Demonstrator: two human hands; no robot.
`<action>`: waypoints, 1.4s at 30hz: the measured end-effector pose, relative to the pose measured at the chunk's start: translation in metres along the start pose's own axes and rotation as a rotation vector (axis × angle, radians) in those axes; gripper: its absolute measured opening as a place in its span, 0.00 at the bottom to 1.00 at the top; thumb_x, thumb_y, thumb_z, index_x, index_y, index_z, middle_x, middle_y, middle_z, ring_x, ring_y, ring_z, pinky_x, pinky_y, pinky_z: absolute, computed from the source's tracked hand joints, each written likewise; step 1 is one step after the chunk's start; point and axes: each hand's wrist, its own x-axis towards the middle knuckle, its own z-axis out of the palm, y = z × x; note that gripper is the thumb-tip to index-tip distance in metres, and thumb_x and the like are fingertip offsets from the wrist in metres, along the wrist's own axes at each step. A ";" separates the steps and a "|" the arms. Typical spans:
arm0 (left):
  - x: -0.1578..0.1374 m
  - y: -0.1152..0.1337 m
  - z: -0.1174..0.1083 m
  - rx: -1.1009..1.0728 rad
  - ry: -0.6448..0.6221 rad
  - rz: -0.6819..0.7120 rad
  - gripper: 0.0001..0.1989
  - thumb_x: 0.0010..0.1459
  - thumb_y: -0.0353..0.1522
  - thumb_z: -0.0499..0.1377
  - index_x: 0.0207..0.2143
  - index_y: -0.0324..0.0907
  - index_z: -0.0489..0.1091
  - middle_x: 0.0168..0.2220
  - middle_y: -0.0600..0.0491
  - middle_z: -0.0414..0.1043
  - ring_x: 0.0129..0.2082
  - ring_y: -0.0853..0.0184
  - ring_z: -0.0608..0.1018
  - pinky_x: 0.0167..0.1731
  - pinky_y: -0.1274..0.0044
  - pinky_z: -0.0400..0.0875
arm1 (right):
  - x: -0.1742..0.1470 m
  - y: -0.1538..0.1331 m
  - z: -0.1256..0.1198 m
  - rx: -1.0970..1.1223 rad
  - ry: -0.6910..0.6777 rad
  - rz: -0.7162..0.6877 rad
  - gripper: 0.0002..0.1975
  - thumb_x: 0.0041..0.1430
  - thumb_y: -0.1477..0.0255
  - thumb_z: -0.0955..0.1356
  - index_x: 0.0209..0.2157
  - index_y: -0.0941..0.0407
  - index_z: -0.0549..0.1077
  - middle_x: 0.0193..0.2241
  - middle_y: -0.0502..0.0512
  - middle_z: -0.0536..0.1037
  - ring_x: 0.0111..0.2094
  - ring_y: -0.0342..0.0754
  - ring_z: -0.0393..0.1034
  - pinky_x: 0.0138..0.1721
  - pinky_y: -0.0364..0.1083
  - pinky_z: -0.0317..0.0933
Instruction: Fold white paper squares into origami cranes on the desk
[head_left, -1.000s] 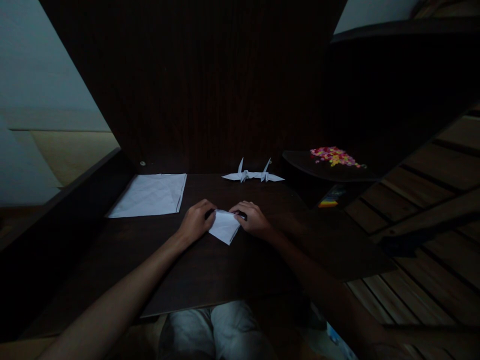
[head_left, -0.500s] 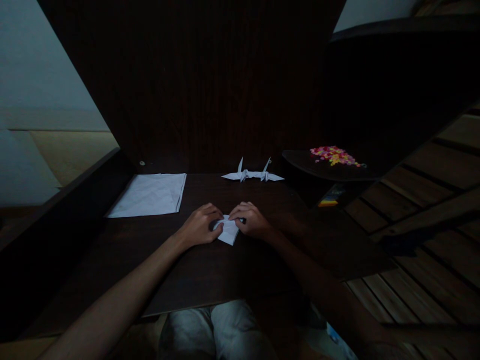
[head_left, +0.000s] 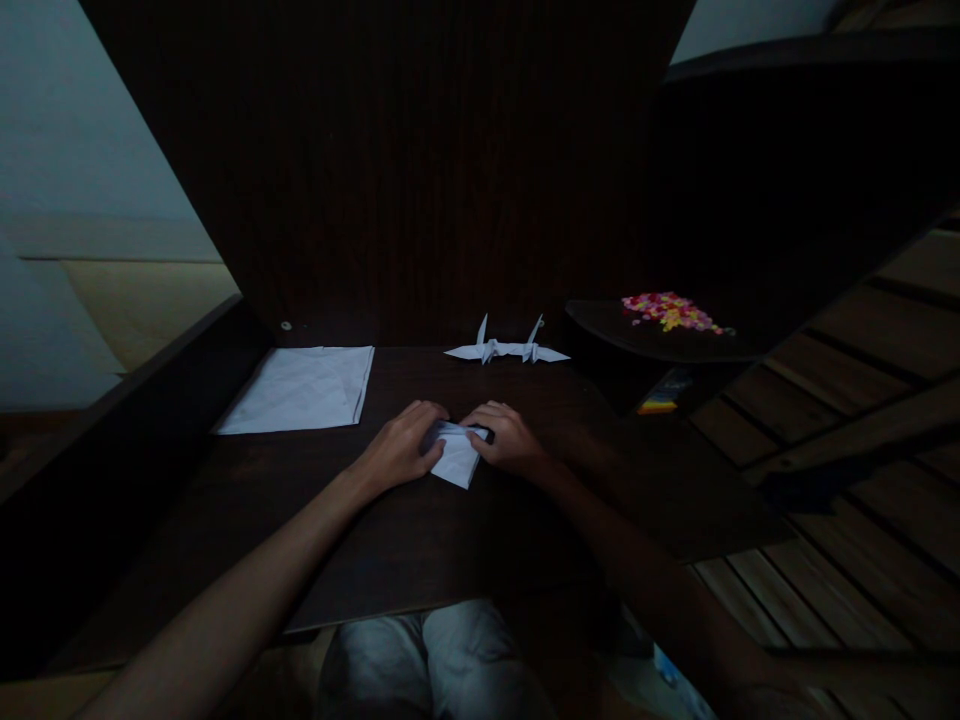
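Between my hands, on the dark wooden desk (head_left: 390, 560), is a small folded piece of white paper (head_left: 456, 462). Its lower corner points toward me, and a fold runs across its upper part. My left hand (head_left: 409, 440) grips the left edge, thumb on top and fingers curled behind. At the right edge my right hand (head_left: 504, 436) pinches the paper between thumb and fingers. The fingertips of both hands are partly hidden behind the paper. Beyond them, two joined white origami cranes (head_left: 510, 350) stand near the back panel.
A stack of white paper sheets (head_left: 300, 388) lies at the back left, beside the low side board (head_left: 135, 400). At the right, a rounded shelf (head_left: 600, 322) carries a pile of small pink, red and yellow pieces (head_left: 670, 310). A slatted wooden surface (head_left: 862, 430) extends beyond it.
My fingers have shifted on the paper: both hands have drawn off its top toward the side edges, baring more of the upper fold. The other things stay where they were.
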 end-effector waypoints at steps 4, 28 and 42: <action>0.000 0.000 0.000 -0.016 0.021 -0.004 0.14 0.54 0.27 0.56 0.45 0.41 0.64 0.45 0.48 0.69 0.47 0.61 0.71 0.49 0.67 0.68 | 0.000 0.001 0.000 0.018 0.005 0.016 0.11 0.53 0.76 0.67 0.39 0.56 0.76 0.37 0.56 0.77 0.39 0.50 0.66 0.43 0.50 0.61; 0.000 -0.004 0.003 0.114 -0.118 0.016 0.13 0.62 0.34 0.51 0.43 0.39 0.71 0.42 0.45 0.74 0.44 0.60 0.73 0.47 0.67 0.68 | -0.001 0.002 0.004 0.045 -0.037 0.003 0.09 0.54 0.78 0.67 0.36 0.55 0.78 0.42 0.55 0.79 0.43 0.52 0.66 0.46 0.53 0.63; -0.003 -0.012 -0.008 0.023 -0.330 0.044 0.39 0.50 0.50 0.61 0.59 0.39 0.60 0.62 0.41 0.56 0.62 0.55 0.60 0.60 0.64 0.56 | -0.005 -0.003 -0.004 0.020 -0.188 -0.001 0.24 0.53 0.67 0.71 0.52 0.54 0.71 0.53 0.59 0.72 0.53 0.55 0.62 0.52 0.60 0.55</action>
